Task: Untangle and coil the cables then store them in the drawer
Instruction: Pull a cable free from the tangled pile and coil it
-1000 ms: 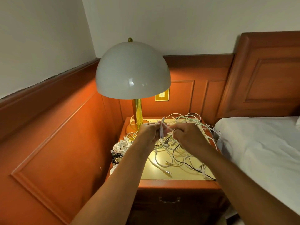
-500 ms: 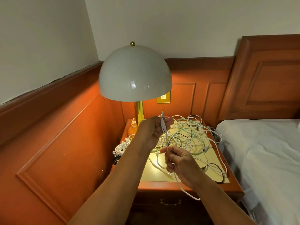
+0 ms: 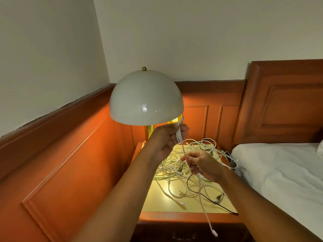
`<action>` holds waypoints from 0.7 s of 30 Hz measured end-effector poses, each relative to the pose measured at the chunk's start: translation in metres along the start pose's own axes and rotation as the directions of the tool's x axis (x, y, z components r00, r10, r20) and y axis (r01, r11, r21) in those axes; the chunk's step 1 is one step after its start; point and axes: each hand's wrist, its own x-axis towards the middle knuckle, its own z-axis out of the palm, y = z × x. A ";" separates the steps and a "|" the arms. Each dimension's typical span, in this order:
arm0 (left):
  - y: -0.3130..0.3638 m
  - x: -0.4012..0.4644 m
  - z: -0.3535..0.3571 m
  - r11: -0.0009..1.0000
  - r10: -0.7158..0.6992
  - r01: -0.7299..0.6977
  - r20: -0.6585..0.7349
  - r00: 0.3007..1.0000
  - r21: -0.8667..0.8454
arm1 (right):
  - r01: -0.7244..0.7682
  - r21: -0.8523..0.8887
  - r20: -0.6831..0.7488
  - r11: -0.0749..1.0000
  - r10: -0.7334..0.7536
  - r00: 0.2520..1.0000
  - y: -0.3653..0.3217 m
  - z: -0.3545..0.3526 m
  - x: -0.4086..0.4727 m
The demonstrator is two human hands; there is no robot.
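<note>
My left hand [image 3: 167,139] is raised under the lamp shade and grips folded loops of a white cable [image 3: 182,145]. The cable runs down to my right hand [image 3: 201,164], which pinches it lower; its free end with a plug [image 3: 214,233] dangles below the nightstand's front edge. A tangle of white, greenish and black cables [image 3: 195,170] lies on the yellow top of the nightstand [image 3: 157,205]. The drawer front [image 3: 183,236] is dark and mostly out of frame.
A white dome lamp [image 3: 146,100] on a brass stem stands at the nightstand's back left, close above my left hand. A bed with a white sheet [image 3: 279,173] is on the right, below a wooden headboard [image 3: 286,102]. Wood panelling lines the left wall.
My hands have separated: the left rose toward the lamp with the looped cable, the right slid down along it. The cable's free end now hangs past the nightstand's front. The view tilted upward.
</note>
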 end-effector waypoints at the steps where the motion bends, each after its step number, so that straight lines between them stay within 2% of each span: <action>1: 0.001 0.000 0.001 1.000 0.013 -0.013 0.016 1.000 0.010 | 0.001 -0.072 -0.026 0.997 -0.003 1.000 -0.007 -0.004 0.004; 4: 0.003 -0.002 0.005 0.996 0.043 -0.047 0.062 0.997 0.076 | -0.026 -0.276 -0.144 0.961 -0.015 0.989 -0.029 -0.009 0.012; 7: 0.000 -0.004 0.005 0.963 0.073 -0.102 0.124 0.990 0.248 | 0.006 -0.412 -0.264 0.911 -0.125 0.956 -0.052 -0.015 0.019; 10: -0.006 -0.006 0.003 0.900 0.048 -0.098 0.127 0.991 0.424 | 0.087 -0.418 -0.331 0.904 -0.241 0.912 -0.085 -0.019 0.023; 14: -0.014 0.001 -0.003 0.812 0.022 -0.047 0.051 0.998 0.582 | 0.192 -0.475 -0.312 0.859 -0.368 0.876 -0.121 -0.016 0.010; 18: -0.022 0.008 -0.003 0.809 0.022 0.009 -0.047 0.999 0.588 | 0.239 -0.615 -0.261 0.751 -0.480 0.837 -0.118 0.007 -0.013; 21: -0.028 0.012 -0.004 0.910 0.044 0.027 -0.161 0.986 0.413 | 0.276 -0.643 -0.232 0.714 -0.525 0.819 -0.091 0.026 -0.034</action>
